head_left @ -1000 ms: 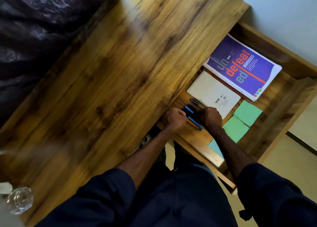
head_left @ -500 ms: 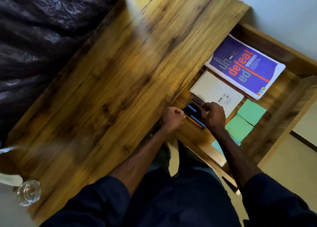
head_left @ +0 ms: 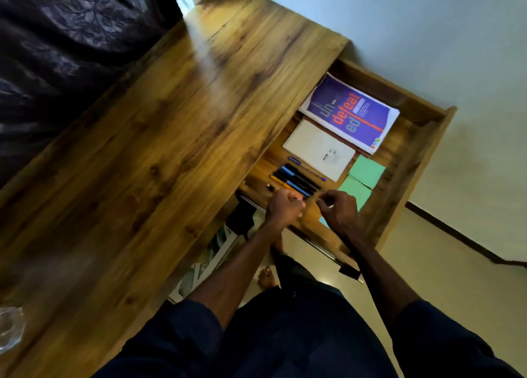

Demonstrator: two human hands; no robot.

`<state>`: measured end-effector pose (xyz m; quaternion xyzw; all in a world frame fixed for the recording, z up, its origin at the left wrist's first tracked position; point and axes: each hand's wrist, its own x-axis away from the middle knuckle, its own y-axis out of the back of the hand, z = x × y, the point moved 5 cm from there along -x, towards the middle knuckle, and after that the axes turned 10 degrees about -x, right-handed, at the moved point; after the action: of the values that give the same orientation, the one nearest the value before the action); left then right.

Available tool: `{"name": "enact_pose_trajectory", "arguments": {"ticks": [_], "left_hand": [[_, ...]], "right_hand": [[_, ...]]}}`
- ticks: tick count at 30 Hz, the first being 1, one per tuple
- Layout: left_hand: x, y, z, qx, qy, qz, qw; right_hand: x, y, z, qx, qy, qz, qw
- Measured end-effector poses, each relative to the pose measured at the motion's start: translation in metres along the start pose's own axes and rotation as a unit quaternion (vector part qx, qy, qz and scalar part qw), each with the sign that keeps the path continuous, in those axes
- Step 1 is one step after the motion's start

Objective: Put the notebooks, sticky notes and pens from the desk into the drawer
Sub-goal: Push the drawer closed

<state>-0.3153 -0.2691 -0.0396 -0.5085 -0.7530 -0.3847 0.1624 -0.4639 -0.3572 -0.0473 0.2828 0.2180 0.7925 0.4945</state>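
Observation:
The wooden drawer [head_left: 410, 160] stands pulled out at the desk's right. Inside lie a purple notebook [head_left: 349, 112], a white spiral notebook [head_left: 316, 149], green sticky notes [head_left: 366, 171], a blue sticky note [head_left: 323, 222] mostly hidden under my wrist, and a row of several pens [head_left: 296, 180], plus one purple pen [head_left: 306, 168] beside the white notebook. My left hand [head_left: 283, 207] is a closed fist at the near end of the pens. My right hand [head_left: 338, 210] hovers just right of it, fingers curled loosely, holding nothing that I can see.
The wooden desk top [head_left: 159, 155] stretches left, with a dark sofa [head_left: 62, 40] behind it. A clear glass [head_left: 10, 329] sits at the desk's near left corner. A pale wall [head_left: 456, 49] and floor lie right of the drawer. Papers sit under the desk.
Both hands have drawn back toward me off the pens, which now lie uncovered in a row. The view has shifted, showing more of the wall and floor.

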Motion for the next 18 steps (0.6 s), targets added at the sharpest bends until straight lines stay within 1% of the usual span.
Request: {"name": "enact_pose_trajectory", "arguments": {"ticks": [4,9,13,18], "left_hand": [[0.027,-0.032,0.001,-0.046,-0.027,0.021,0.998],[0.054,-0.073,-0.001,-0.083,-0.041,0.081,0.992],[0.062,-0.096,-0.003,-0.11,-0.046,0.091,0.989],[0.062,-0.113,-0.01,-0.141,-0.039,0.096,0.985]], "right_hand": [[0.035,0.021,-0.014,-0.022,-0.009,-0.006,1.0],[0.067,0.043,-0.034,-0.031,-0.02,-0.024,0.999],[0.075,0.049,-0.045,-0.029,-0.008,-0.005,1.0],[0.065,0.052,-0.059,-0.034,-0.006,0.031,0.999]]}}
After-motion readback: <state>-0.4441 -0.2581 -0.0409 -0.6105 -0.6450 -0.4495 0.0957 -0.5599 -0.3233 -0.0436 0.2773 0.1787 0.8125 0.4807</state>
